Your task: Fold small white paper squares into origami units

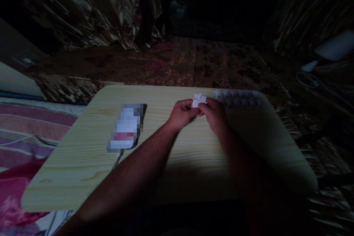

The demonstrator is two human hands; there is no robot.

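Observation:
Both hands meet over the far middle of a pale wooden table (83,166). My left hand (181,113) and my right hand (213,113) are both closed in a pinch on one small folded white paper piece (199,99), held just above the tabletop. A row of several similar folded white paper pieces (239,97) lies along the far right edge of the table, just beyond my right hand.
A blurred white and red flat object (125,128) with a cable lies on the table's left half. Patterned carpet (177,64) and shiny drapes (83,7) lie beyond. Striped bedding (24,132) is at left, white objects and a cord (318,66) at right.

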